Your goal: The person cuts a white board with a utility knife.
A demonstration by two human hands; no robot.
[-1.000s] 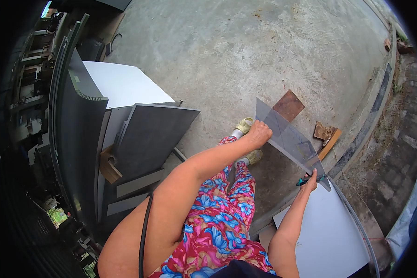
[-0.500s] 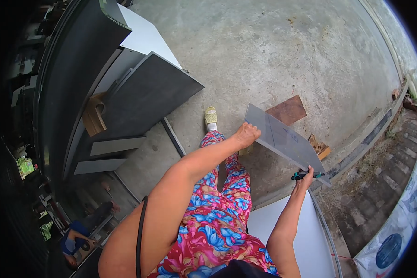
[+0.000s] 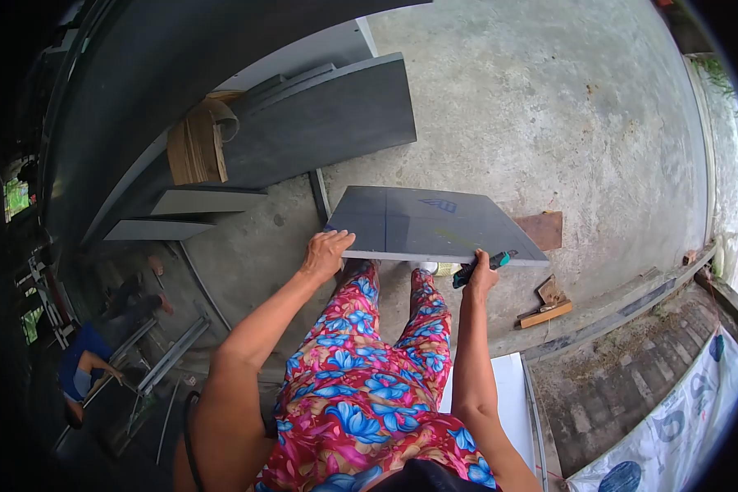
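Note:
A flat grey panel (image 3: 418, 221) with blue markings on its upper face is held out level in front of my legs. My left hand (image 3: 330, 252) grips its near left corner, fingers over the top. At the near edge, towards the right end, my right hand (image 3: 484, 272) has the panel between thumb and fingers. The same right hand also holds a black-and-teal utility knife (image 3: 500, 259), which lies across the palm and partly hides behind the fingers.
Large dark sheets (image 3: 336, 111) lean at the left, with a bent brown cardboard piece (image 3: 197, 149) against them. On the concrete floor are a brown board (image 3: 543, 230) and wood scraps (image 3: 547, 312). A white board (image 3: 504, 398) lies beside me. Far left, another person (image 3: 90, 361) bends over metal rails.
The panel has swung left and levelled out from a slanted pose, both hands moving left with it. My view has turned to the right.

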